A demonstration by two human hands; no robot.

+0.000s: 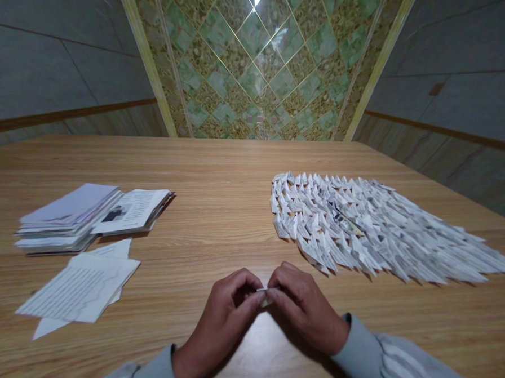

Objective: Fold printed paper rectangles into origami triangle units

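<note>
Between my two hands, low in the middle of the head view, is a small folded piece of white paper (264,302). My left hand (231,303) pinches its left side between thumb and fingers. On the other side, my right hand (303,299) grips it the same way, thumb tip close to the left one. Most of the paper is hidden behind the fingers. To the right of my hands lie many folded paper boats (343,224), set in close rows and made of printed sheets.
At the left lie a stack of paper sheets (67,213), a second printed stack (130,212) against it, and a few loose sheets (82,285) in front. All rest on a wooden table (207,214). A green tiled wall (254,59) stands beyond its far edge.
</note>
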